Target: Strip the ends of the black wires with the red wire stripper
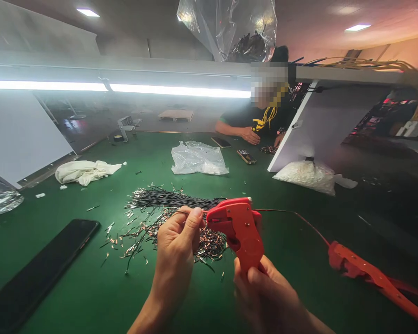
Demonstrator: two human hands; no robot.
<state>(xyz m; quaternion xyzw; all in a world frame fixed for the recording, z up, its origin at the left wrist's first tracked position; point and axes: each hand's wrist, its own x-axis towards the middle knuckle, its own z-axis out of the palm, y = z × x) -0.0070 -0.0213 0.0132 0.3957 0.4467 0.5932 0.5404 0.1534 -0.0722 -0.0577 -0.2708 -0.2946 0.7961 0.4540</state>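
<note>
While the head view gives a pretty wide look at the bench, the action is dead centre: left hand [177,236] has its fingers pinched on a thin wire [278,210], right hand [264,287] has its fingers wrapped round the handle of a red wire stripper [242,227]. That wire comes out the stripper's far side and runs right, up to the head of a second red tool [362,264]. Can't tell whether the stripper's jaws are biting.

Container-wise, a clear hanging bag [212,23] up top has dark bits in its bottom. Over right, a tied bag [304,176] is stuffed with something white, its base by the right panel [310,120]. The crumpled clear bag [198,157] mid-worktop lies pretty flat; contents unclear.

As for edges, the green worktop [125,301] ends just beyond that bag, with the left panel [24,130] on the other side. Beyond the left hand sit a black wire bundle [174,198] and loose clippings [211,246], so it's crowded there. Elbow room: open green between the left forearm and the black phone [42,278], plus more between right hand and second tool.
</note>
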